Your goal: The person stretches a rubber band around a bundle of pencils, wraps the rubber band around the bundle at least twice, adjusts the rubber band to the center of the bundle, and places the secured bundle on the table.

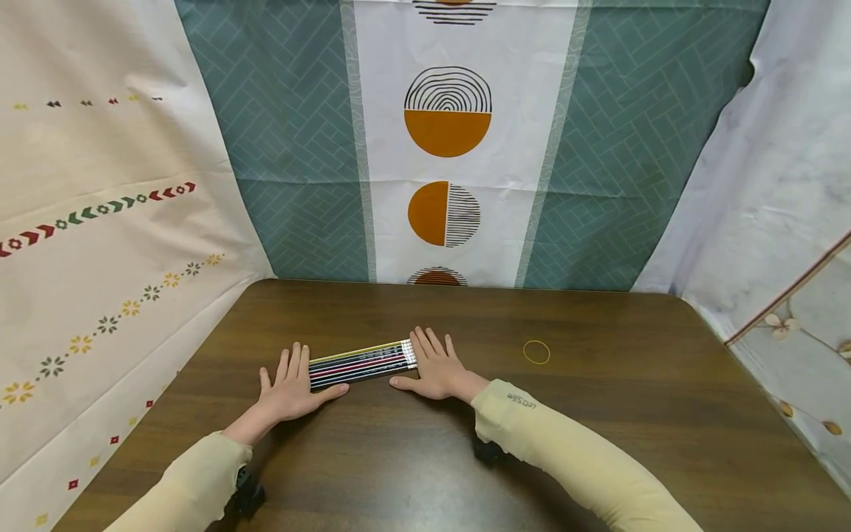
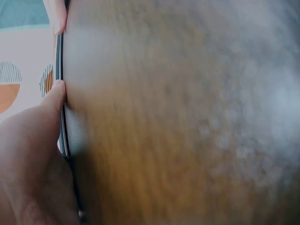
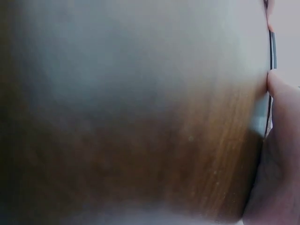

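A: Head view first: where are the pencils (image 1: 362, 363)?
B: At seven o'clock from mid-view, side by side on the table (image 1: 412, 458). The left hand (image 1: 292, 388) lies at their nine-o'clock end, the right hand (image 1: 437, 371) at three. Both have straightened fingers, grasping nothing.
A: Which step, then?
B: Squaring up the row, I'd judge. A yellow band (image 1: 524, 350) lies apart, at four o'clock.
A: Left wrist view?
B: The left thumb (image 2: 52, 98) is against the pencils' edge towards ten o'clock, unclenched.
A: Right wrist?
B: Their edge shows at two, the right thumb (image 3: 277, 89) beside it, likewise unclenched. Next probably calls for even pressure from both ends.
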`<state>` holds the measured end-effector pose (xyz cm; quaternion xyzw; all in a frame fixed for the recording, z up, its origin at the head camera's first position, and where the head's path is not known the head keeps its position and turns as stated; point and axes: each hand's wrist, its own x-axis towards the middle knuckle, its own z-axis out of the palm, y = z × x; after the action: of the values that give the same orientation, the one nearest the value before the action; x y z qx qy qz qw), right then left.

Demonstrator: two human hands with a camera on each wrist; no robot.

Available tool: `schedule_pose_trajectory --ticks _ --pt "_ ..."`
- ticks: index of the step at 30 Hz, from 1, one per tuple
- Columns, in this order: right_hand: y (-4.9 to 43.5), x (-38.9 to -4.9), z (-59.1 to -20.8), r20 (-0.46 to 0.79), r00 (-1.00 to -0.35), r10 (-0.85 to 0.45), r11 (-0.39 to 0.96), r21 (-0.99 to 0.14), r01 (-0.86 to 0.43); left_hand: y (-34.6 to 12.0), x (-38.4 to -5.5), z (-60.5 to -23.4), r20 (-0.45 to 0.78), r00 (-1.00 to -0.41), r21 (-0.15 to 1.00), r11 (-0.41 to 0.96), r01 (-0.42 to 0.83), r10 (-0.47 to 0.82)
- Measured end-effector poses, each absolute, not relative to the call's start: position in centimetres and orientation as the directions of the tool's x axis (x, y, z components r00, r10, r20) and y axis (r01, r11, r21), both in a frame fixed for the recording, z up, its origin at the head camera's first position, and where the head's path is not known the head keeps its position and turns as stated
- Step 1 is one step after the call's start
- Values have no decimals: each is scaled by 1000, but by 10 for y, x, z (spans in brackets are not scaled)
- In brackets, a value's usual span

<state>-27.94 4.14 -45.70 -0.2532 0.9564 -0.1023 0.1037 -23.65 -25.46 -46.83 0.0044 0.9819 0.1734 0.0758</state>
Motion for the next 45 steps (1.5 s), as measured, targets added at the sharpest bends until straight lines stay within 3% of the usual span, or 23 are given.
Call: schedule_pose_trajectory --ticks 13,20,28,45 --pt "47 -284 -459 -88 -853 -515 797 -416 -438 -246 -226 -444 -129 -991 319 948 1 45" --pt "43 -288 -444 -19 -849 -528 783 -397 -479 -244 -237 -436 -10 -993 274 955 113 120" --pt "42 -301 -441 18 -823 -568 759 -376 -532 -240 -250 -435 93 -957 328 899 289 274" --pt "40 -303 -443 39 -825 -564 746 -406 -528 -237 -257 -428 45 -955 385 877 288 294"
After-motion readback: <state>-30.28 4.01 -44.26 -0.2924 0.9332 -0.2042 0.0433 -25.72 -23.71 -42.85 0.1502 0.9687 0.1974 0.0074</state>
